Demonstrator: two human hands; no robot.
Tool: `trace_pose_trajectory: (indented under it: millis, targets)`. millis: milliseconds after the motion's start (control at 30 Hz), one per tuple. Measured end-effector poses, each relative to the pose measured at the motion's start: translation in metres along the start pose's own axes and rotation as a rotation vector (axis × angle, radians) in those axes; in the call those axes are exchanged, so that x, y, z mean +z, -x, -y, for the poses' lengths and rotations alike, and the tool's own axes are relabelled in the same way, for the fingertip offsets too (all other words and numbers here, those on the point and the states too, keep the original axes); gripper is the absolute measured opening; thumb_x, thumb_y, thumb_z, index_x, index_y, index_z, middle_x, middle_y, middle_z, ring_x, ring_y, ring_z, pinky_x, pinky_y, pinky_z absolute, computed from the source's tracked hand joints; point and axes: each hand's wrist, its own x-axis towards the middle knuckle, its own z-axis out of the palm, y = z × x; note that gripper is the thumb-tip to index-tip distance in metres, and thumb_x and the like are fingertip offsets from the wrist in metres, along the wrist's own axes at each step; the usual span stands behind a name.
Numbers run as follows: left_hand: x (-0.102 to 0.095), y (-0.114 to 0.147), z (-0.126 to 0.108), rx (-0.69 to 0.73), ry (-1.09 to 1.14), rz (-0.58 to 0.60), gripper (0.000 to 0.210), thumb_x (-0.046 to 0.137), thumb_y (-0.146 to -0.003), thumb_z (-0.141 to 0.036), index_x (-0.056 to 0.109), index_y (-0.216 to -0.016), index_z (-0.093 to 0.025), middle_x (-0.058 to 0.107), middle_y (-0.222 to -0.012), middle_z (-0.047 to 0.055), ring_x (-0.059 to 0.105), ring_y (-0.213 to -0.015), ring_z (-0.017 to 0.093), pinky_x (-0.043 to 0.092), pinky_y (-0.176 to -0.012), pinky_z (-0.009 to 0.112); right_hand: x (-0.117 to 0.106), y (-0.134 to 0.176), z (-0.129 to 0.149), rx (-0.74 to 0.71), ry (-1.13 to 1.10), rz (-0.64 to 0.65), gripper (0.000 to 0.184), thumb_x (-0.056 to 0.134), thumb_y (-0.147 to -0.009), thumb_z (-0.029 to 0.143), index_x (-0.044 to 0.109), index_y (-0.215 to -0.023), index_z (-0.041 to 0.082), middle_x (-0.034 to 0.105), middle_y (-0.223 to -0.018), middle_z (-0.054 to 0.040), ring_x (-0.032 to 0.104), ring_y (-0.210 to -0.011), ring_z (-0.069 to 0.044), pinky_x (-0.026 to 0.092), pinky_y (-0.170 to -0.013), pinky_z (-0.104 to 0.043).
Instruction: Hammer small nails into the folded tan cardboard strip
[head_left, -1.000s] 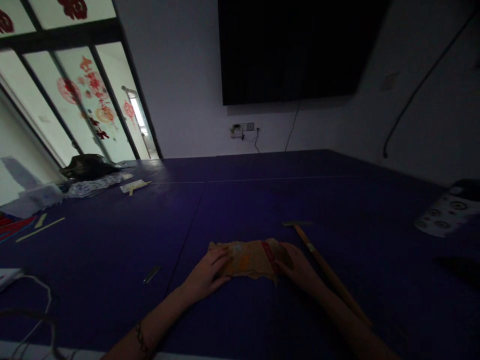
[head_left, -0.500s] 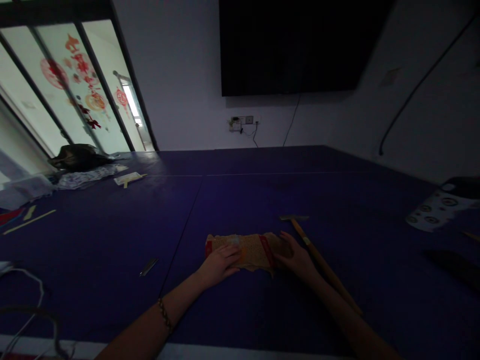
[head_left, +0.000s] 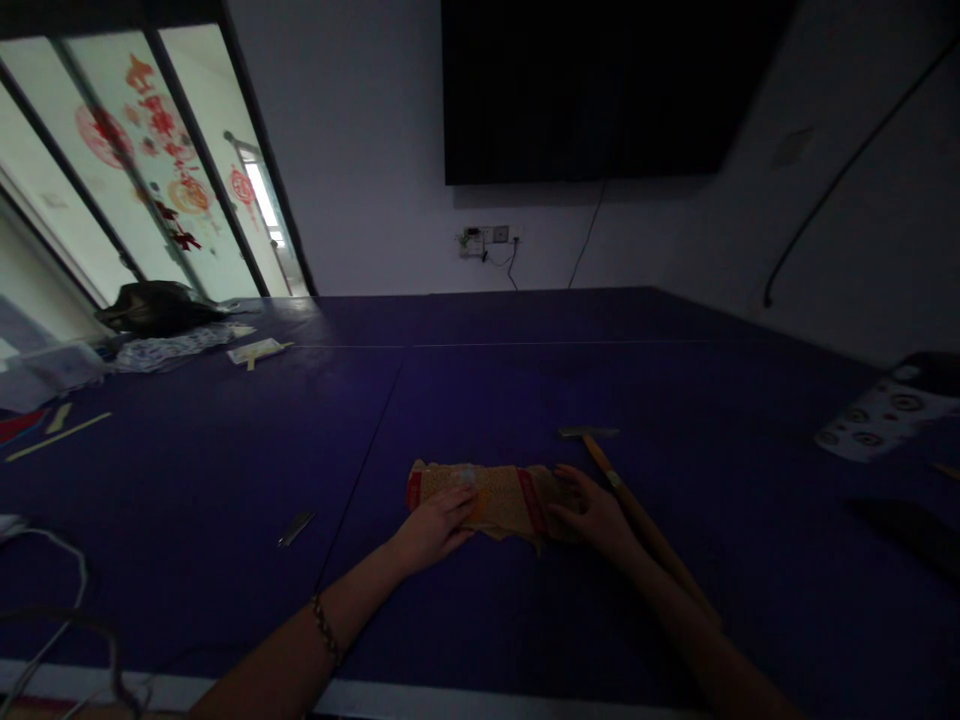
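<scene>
Pretty dim room, with a big black flat-screen TV [head_left: 600, 90] mounted on a pale wall [head_left: 345, 180] above some power outlets [head_left: 487, 238]. Brightest spot's the dark-framed glass doors [head_left: 206, 130] with red and orange decorations [head_left: 105, 136], and a wide purple desk [head_left: 600, 390] fills the foreground.

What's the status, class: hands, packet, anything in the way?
Left hand on tan packet, right hand at its right end. Packet lying on purple surface. Wooden-handled tool close beside right hand, possibly in the way.

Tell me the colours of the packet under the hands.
The packet is speckled tan with red bands; the head view shows it best.
</scene>
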Motion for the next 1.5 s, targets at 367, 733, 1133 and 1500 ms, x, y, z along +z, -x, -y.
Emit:
trace_pose_trajectory:
  millis: [367,733,1133,1500]
  targets:
    - [0.001,0.002,0.003,0.012,0.016,-0.049,0.038,0.042,-0.083,-0.028,0.045,-0.119,-0.015,0.052,-0.122,0.011,0.042,-0.119,0.018,0.038,-0.099,0.034,-0.001,-0.001,-0.003,0.002,-0.029,0.015,0.041,0.055,-0.068,0.032,0.05,-0.107,0.017,0.064,-0.104,-0.0125,0.063,-0.09,-0.026,0.053,-0.076,-0.042]
    - [0.001,0.002,0.001,0.002,0.014,-0.034,0.03,0.042,-0.084,-0.028,0.054,-0.111,-0.018,0.053,-0.12,0.008,0.044,-0.117,0.018,0.039,-0.098,0.035,-0.003,0.003,0.005,-0.115,0.062,0.007,0.038,0.056,-0.069,0.028,0.054,-0.106,0.02,0.061,-0.107,-0.0099,0.057,-0.099,-0.026,0.046,-0.087,-0.046]
    - [0.004,0.002,0.005,0.02,0.03,-0.052,0.034,0.041,-0.085,-0.031,0.054,-0.111,-0.015,0.054,-0.121,0.01,0.045,-0.117,0.017,0.037,-0.1,0.031,-0.001,0.007,0.023,-0.38,0.188,0.364,0.031,0.052,-0.078,0.027,0.06,-0.107,0.023,0.058,-0.117,-0.0071,0.047,-0.114,-0.022,0.038,-0.096,-0.042]
    - [0.0,0.0,0.007,-0.017,0.149,-0.068,0.034,0.048,-0.082,-0.035,0.057,-0.108,-0.017,0.055,-0.118,0.009,0.048,-0.113,0.017,0.04,-0.096,0.032,0.001,0.006,0.017,-0.319,0.118,0.359,0.035,0.055,-0.076,0.028,0.057,-0.11,0.022,0.06,-0.115,-0.0081,0.048,-0.112,-0.023,0.04,-0.093,-0.042]
